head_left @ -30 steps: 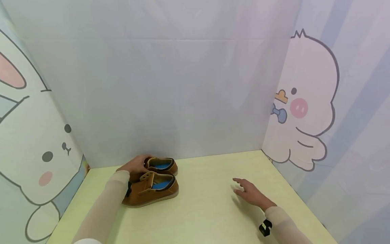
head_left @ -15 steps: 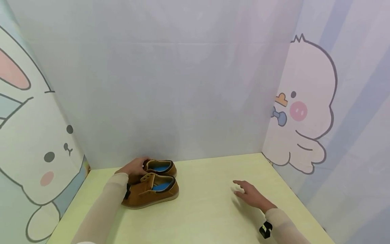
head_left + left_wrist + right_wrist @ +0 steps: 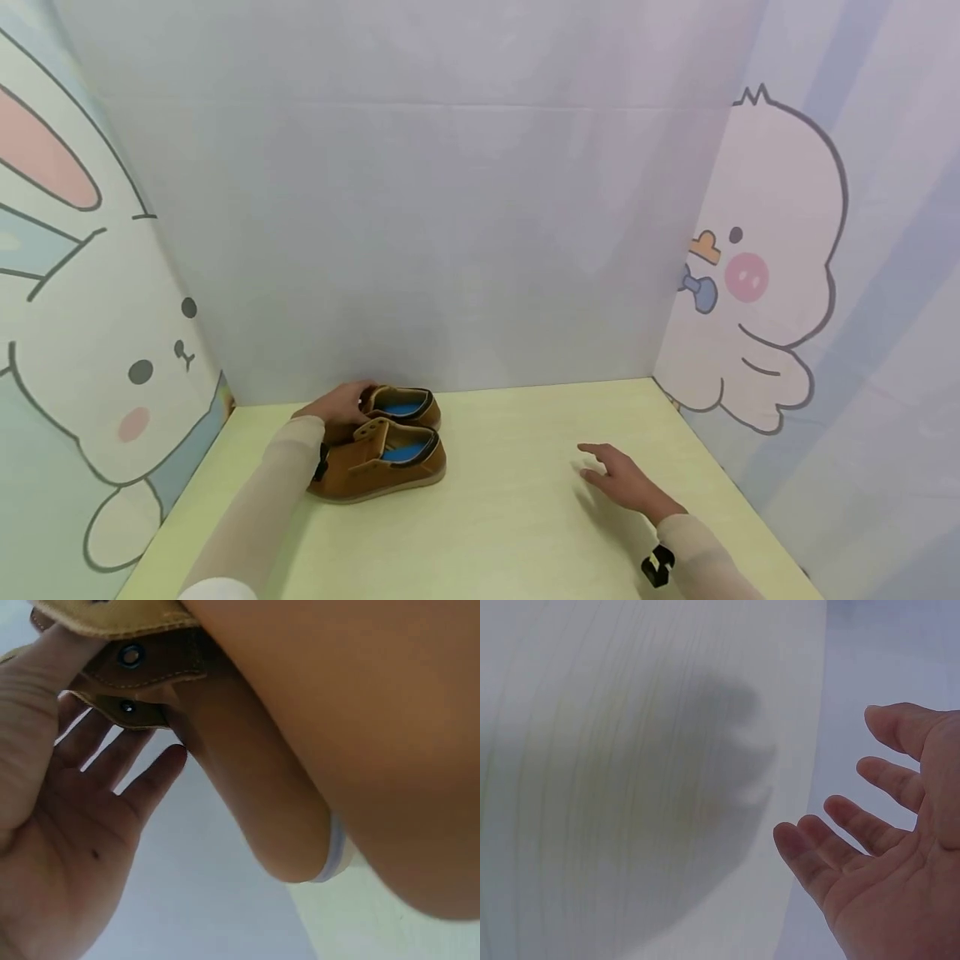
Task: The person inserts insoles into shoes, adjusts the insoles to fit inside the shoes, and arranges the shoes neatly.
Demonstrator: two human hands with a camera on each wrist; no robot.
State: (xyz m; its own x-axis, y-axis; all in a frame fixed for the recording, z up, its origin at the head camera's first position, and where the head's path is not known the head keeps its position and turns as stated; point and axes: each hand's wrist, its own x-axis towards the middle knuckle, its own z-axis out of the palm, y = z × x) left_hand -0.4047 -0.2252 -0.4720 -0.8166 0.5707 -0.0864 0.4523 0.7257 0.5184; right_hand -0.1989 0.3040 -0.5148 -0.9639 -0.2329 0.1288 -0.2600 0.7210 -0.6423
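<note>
Two brown shoes with blue insoles stand side by side at the back left of the table, toes to the left. My left hand (image 3: 341, 406) grips the far shoe (image 3: 427, 413) at its lacing flaps. In the left wrist view, the thumb of the left hand (image 3: 67, 847) is partly hidden behind a tan flap, and the fingers lie along the far side of the far shoe (image 3: 259, 787). The near shoe (image 3: 360, 477) stands in front, its toe partly behind the left wrist. My right hand (image 3: 621, 481) hovers above the table at the right, fingers spread, holding nothing.
The pale yellow table (image 3: 510, 517) meets a plain grey backdrop (image 3: 465, 250) just behind the shoes. Side panels with a rabbit drawing (image 3: 82, 358) and a chick drawing (image 3: 787, 208) border it left and right. The right hand's shadow falls on the tabletop.
The head view has shifted slightly. Both hands and both shoes keep practically the same places on and above the table.
</note>
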